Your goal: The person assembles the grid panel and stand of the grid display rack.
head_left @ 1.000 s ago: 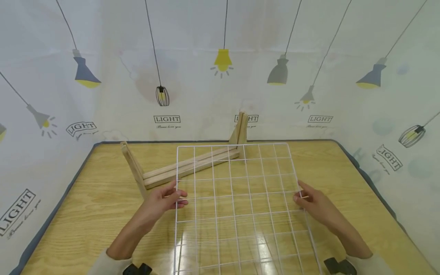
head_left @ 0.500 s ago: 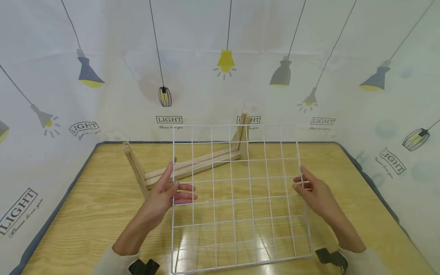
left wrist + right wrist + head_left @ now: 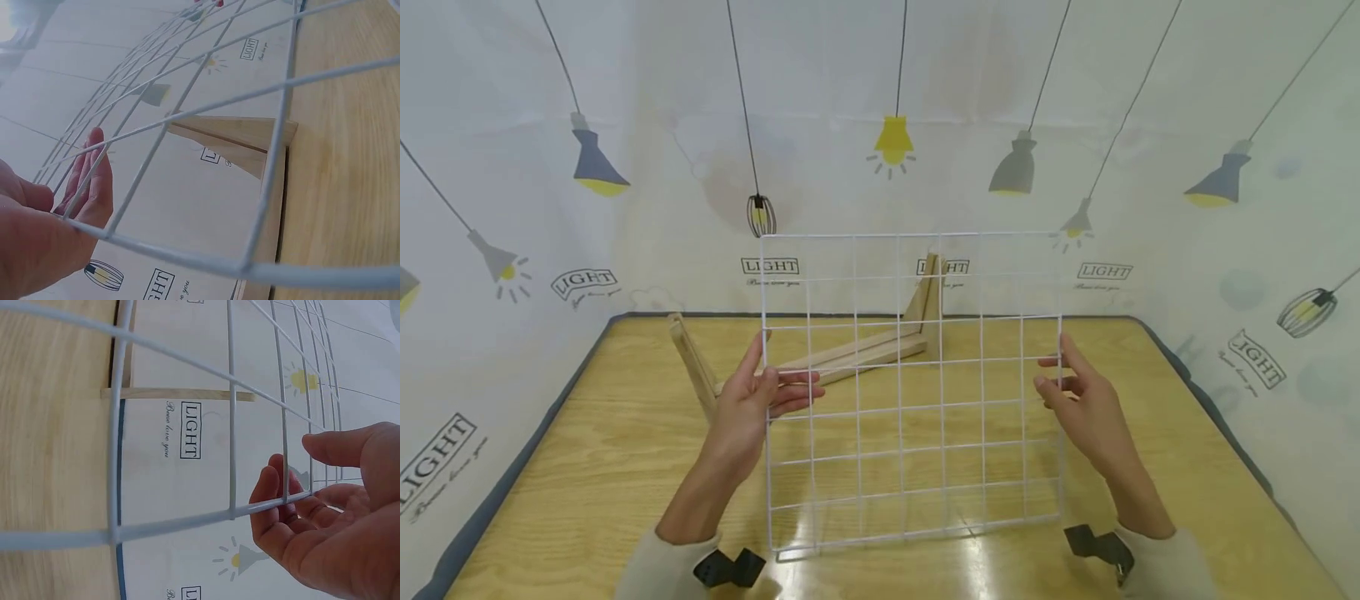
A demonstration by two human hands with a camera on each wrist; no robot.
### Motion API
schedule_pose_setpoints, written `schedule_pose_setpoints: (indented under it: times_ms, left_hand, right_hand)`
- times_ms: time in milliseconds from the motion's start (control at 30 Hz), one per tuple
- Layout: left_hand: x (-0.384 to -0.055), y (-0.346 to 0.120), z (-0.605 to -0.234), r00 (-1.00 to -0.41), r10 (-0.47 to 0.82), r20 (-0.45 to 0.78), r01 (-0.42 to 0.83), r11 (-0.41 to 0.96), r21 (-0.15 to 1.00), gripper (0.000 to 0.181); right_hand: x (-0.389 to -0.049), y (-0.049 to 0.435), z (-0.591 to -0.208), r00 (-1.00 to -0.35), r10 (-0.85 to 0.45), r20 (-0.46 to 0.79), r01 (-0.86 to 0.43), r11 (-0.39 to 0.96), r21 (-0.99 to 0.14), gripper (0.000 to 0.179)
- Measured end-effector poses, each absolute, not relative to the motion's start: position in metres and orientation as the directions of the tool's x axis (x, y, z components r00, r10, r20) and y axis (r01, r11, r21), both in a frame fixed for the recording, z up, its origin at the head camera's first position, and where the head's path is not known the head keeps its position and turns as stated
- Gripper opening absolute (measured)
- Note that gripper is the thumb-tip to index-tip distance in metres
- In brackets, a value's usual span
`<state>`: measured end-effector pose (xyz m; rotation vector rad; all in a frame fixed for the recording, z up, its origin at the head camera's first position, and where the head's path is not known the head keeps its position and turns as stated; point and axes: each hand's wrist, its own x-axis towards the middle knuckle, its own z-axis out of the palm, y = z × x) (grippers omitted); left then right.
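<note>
A white wire grid panel (image 3: 900, 408) stands steeply tilted in the middle of the head view, held by its two side edges. My left hand (image 3: 737, 417) holds the left edge, its thumb in front and its longer fingers extended behind the wires. On the opposite edge, my right hand (image 3: 1093, 412) grips with curled fingers and thumb. The right wrist view shows those fingers (image 3: 265, 515) bent around the rim wire. Whether the panel's lower edge touches the table cannot be told.
Behind the panel lies a wooden frame (image 3: 872, 354) with a long bar and an upright piece at each end, partly seen through the wires. The wood-grain table (image 3: 587, 450) ends at a dark border. A lamp-printed cloth (image 3: 835, 167) encloses the back and sides.
The panel has risen and tilted more upright, its top edge now overlapping the backdrop and its lower edge in view. Both hands have moved up with it. The wooden frame has stayed put.
</note>
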<state>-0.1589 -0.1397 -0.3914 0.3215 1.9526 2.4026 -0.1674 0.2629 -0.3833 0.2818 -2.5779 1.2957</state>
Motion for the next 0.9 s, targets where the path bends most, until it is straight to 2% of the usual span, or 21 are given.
schedule_pose_setpoints:
  times_ms: [433, 700, 900]
  left_hand:
    - [-0.170, -0.138, -0.384, -0.979, 0.032, 0.202, 0.188, -0.252, 0.949, 0.028]
    - [-0.176, -0.142, -0.372, -0.957, -0.039, 0.287, 0.287, -0.253, 0.924, 0.030]
    - [-0.178, -0.139, -0.368, -0.933, -0.081, 0.351, 0.360, -0.266, 0.894, 0.031]
  right_hand:
    - [-0.179, 0.247, -0.377, -0.908, 0.014, 0.419, -0.345, 0.545, -0.765, 0.073]
    - [-0.187, 0.236, -0.364, -0.905, 0.062, 0.422, -0.343, 0.480, -0.807, 0.073]
    - [-0.191, 0.227, -0.358, -0.903, 0.086, 0.421, -0.338, 0.463, -0.819, 0.080]
